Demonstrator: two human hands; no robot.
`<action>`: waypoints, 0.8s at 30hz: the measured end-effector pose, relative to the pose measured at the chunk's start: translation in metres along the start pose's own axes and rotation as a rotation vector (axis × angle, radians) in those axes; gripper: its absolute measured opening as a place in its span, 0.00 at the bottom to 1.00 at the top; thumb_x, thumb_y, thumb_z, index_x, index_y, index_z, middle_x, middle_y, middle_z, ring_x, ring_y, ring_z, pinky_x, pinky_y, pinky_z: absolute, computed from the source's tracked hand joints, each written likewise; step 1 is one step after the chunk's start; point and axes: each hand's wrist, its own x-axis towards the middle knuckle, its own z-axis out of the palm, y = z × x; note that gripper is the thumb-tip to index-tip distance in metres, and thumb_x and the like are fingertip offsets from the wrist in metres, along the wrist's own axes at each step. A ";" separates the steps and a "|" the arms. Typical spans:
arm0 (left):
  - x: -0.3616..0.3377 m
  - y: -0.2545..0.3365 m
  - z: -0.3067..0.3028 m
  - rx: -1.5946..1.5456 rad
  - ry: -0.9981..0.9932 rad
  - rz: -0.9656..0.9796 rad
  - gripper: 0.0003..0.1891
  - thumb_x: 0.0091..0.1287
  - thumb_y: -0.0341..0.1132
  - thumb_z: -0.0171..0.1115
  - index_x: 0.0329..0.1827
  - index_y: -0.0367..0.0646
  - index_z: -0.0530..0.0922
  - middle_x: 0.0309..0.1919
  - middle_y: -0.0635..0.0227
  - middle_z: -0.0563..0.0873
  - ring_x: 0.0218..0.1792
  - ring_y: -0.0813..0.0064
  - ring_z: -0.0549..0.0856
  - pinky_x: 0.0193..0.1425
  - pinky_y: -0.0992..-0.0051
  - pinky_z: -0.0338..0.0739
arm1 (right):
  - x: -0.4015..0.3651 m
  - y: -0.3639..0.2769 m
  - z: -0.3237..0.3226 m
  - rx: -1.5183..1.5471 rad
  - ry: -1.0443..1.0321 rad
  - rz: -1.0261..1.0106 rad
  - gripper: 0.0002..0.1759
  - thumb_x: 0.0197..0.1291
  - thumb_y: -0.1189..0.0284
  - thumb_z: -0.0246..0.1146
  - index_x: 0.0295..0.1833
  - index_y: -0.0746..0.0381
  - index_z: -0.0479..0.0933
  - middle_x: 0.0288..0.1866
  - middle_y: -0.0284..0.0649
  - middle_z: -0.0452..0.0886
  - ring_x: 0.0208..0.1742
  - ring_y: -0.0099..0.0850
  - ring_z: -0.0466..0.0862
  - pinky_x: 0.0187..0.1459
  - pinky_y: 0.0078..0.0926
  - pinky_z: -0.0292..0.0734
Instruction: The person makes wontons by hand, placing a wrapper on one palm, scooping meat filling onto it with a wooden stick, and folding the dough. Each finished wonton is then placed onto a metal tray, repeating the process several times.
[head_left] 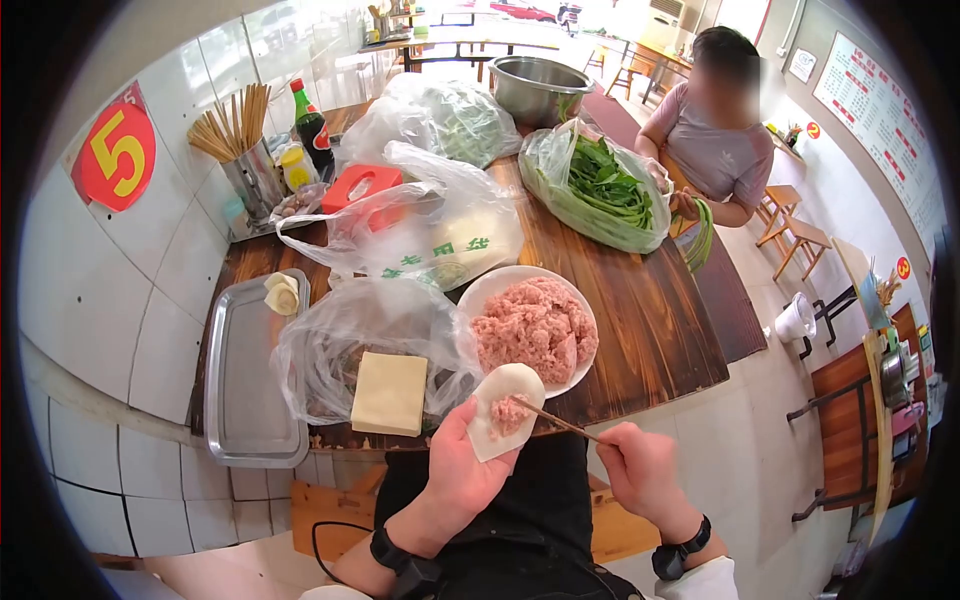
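Note:
My left hand (468,455) holds up a wonton wrapper (488,437), thumb along its left edge, with a small lump of minced meat (510,413) in its middle. In my right hand (640,467) is a thin wooden stick (562,423), gripped at one end; its other end presses on that lump. Just beyond the wrapper stands a white plate (473,298) heaped with pink minced meat (535,325). A square stack of wrappers (390,393) lies left of my left hand, on a clear plastic bag (325,335). One folded wonton (282,294) sits in the metal tray (250,452).
Farther back are a knotted plastic bag (470,215), a bag of leafy greens (605,185) and a steel pot (541,88). Along the tiled wall stand a chopstick holder (253,180) and a bottle (312,130). Across the table, a person (715,150) handles green stems.

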 end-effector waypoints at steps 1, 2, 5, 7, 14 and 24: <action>0.000 0.000 0.000 0.001 -0.008 0.015 0.23 0.78 0.40 0.45 0.70 0.35 0.66 0.66 0.54 0.76 0.68 0.59 0.74 0.76 0.57 0.66 | -0.001 0.000 0.001 0.056 -0.018 0.039 0.07 0.56 0.78 0.68 0.38 0.60 0.76 0.28 0.42 0.81 0.25 0.44 0.81 0.26 0.35 0.73; 0.001 0.000 0.001 0.001 -0.017 0.030 0.23 0.78 0.40 0.45 0.70 0.35 0.66 0.66 0.54 0.76 0.69 0.59 0.74 0.76 0.57 0.66 | -0.001 0.000 0.002 0.111 -0.037 0.077 0.07 0.57 0.78 0.69 0.38 0.61 0.76 0.27 0.43 0.80 0.25 0.45 0.81 0.26 0.36 0.74; 0.000 0.000 0.002 0.029 -0.036 0.041 0.23 0.78 0.40 0.46 0.70 0.34 0.67 0.65 0.54 0.77 0.69 0.59 0.74 0.76 0.57 0.66 | 0.002 0.000 0.005 0.149 -0.038 0.083 0.07 0.58 0.78 0.68 0.36 0.61 0.75 0.26 0.45 0.78 0.25 0.48 0.79 0.25 0.38 0.73; 0.000 -0.001 0.004 0.033 -0.025 0.049 0.23 0.78 0.40 0.46 0.70 0.34 0.66 0.66 0.54 0.76 0.69 0.59 0.74 0.76 0.57 0.66 | 0.002 0.000 0.006 0.130 -0.049 0.099 0.07 0.58 0.77 0.68 0.35 0.61 0.75 0.25 0.46 0.77 0.25 0.48 0.79 0.25 0.38 0.73; 0.004 -0.002 0.004 0.044 -0.004 0.096 0.23 0.77 0.38 0.45 0.71 0.35 0.65 0.67 0.54 0.75 0.69 0.59 0.74 0.77 0.57 0.65 | 0.008 0.005 0.015 0.110 -0.039 0.148 0.09 0.59 0.77 0.67 0.33 0.61 0.72 0.26 0.47 0.76 0.26 0.49 0.79 0.26 0.39 0.72; 0.008 0.007 -0.002 0.031 -0.025 0.158 0.24 0.76 0.38 0.46 0.71 0.36 0.66 0.68 0.55 0.75 0.70 0.58 0.73 0.77 0.56 0.64 | 0.046 0.051 0.026 0.063 0.005 0.304 0.07 0.62 0.73 0.64 0.36 0.61 0.73 0.24 0.44 0.79 0.26 0.44 0.81 0.29 0.35 0.74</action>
